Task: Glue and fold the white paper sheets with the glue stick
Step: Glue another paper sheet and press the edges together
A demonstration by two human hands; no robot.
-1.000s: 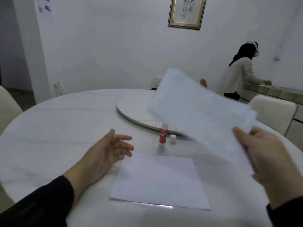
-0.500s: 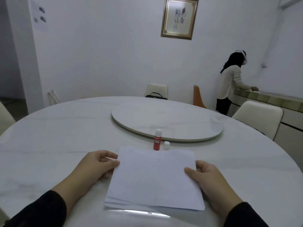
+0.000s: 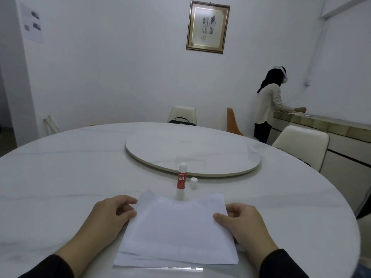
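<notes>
The white paper sheets (image 3: 178,233) lie in a loose stack on the near edge of the round white table (image 3: 60,177), their far edge lifted and a little ragged. The left hand (image 3: 108,215) pinches the stack's left edge between thumb and curled fingers; the right hand (image 3: 245,223) grips the right edge, thumb on top. Just beyond the sheets the glue stick (image 3: 181,178) stands upright with its cap off, and the small white cap (image 3: 194,183) sits just beside it. Behind them is the raised turntable (image 3: 192,155). Across the room another person (image 3: 269,105) leans at a counter (image 3: 321,123).
</notes>
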